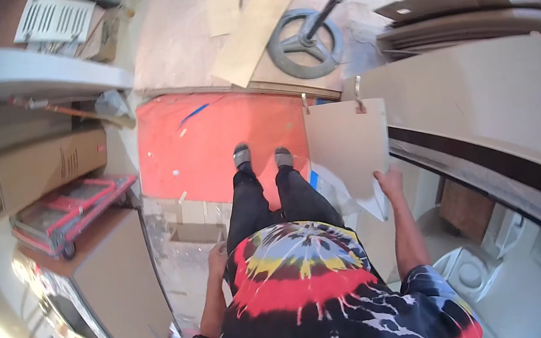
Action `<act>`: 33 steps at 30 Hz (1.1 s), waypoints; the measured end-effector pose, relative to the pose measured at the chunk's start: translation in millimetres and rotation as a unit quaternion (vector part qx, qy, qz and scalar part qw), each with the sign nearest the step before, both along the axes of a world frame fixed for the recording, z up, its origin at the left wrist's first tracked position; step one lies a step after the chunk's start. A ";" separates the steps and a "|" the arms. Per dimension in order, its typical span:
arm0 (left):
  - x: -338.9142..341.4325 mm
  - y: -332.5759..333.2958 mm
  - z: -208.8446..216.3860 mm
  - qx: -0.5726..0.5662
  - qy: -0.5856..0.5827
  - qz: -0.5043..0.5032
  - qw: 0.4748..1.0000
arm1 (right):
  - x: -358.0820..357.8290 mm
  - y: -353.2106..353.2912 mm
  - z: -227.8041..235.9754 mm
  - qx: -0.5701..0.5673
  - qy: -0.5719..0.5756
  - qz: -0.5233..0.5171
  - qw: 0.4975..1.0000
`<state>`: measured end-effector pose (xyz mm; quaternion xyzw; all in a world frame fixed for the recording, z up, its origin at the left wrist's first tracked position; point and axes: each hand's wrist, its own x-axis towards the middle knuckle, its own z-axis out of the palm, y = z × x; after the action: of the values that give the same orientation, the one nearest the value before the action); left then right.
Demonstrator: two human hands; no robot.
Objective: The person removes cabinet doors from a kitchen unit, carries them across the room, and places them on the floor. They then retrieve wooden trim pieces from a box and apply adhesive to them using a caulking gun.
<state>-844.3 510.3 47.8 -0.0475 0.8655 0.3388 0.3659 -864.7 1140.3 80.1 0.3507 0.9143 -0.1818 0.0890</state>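
Head: right hand [391,181] curled on beige panel [348,141] edge

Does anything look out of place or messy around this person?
Yes, slightly. On the red floor covering, a blue strip lies at a slant near a small pale scrap, looking like dropped litter. Beyond, a long tan sheet lies askew across the wooden board.

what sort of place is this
Most likely a room being renovated or fitted out: a red floor covering lies underfoot, the person's right hand holds a pale hinged panel by its edge, and a red-framed platform trolley sits on the left.
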 end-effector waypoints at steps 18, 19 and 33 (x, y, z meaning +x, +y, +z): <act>2.5 116.6 74.8 -0.075 -0.040 0.358 0.930 | -18.1 73.9 12.4 -0.027 -0.085 0.012 0.996; 7.4 116.6 75.1 -0.071 -0.012 0.363 0.929 | -19.5 76.3 13.3 -0.022 -0.094 0.008 0.995; 157.5 62.9 26.8 -0.026 0.043 0.580 0.813 | -46.8 -86.7 43.5 -0.068 -0.018 0.094 0.993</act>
<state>-686.9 573.2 74.6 -0.5354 0.7011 0.4668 0.0629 -911.5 1053.6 123.6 0.2595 0.9271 -0.2282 0.1454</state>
